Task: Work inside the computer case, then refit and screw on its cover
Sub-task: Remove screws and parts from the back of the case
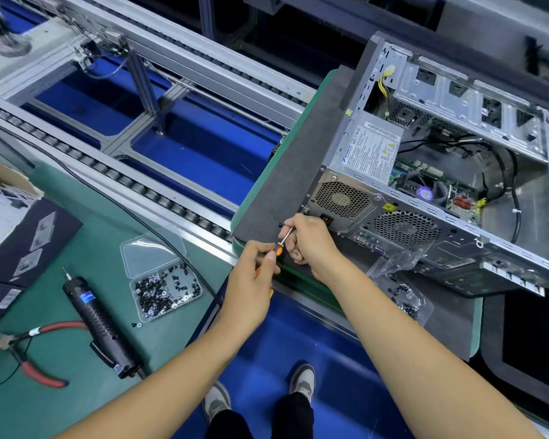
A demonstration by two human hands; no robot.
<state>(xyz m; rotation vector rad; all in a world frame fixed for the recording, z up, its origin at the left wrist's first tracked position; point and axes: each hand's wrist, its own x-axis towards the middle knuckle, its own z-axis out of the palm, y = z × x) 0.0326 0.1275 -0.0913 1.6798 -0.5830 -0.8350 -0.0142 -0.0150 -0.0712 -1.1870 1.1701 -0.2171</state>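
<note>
fingers of left hand [256,267] and right hand [301,237] pinch orange-handled, steel-shafted screwdriver [282,243] beside perforated metal case [425,198].

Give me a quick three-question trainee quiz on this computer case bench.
1. True or false: the cover is already on the case.
2. Which hand grips the screwdriver handle? A) left hand B) right hand C) neither
3. Fill in: the open box of screws lies just right of the electric ____.

Key: 1 false, the inside shows. 2 A; the right hand's fingers are at the shaft. 3 driver.
</note>
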